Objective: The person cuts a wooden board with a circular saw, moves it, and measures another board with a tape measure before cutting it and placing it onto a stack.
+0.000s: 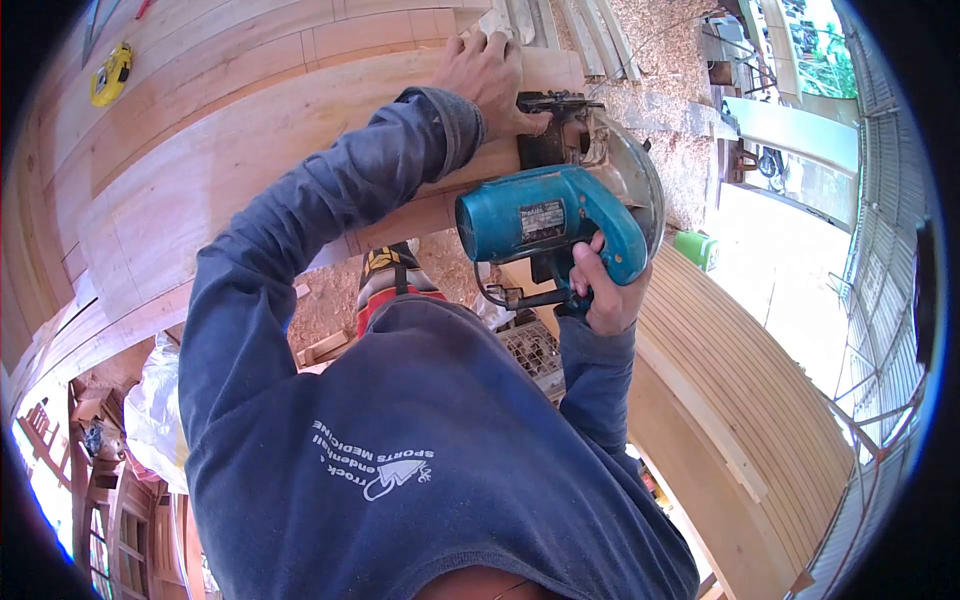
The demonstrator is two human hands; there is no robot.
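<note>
My right hand (610, 290) is wrapped round the rear handle of a teal circular saw (540, 215). The saw's base rests at the right end of a wooden board (330, 105), and its guard (635, 170) faces right. Much of the blade is hidden. My left hand (482, 80) grips the board beside the saw, fingers at its far edge. The left thumb is stretched to the saw's base plate (545, 140) and appears to touch it. A dark power cord (510, 298) loops below the saw's motor.
A yellow tape measure (111, 74) lies on the planks at far left. Wood shavings (675, 150) cover the ground beyond the saw. A grooved wooden panel (740, 370) stands at my right, near a green container (695, 250). A white plastic bag (155, 400) is at lower left.
</note>
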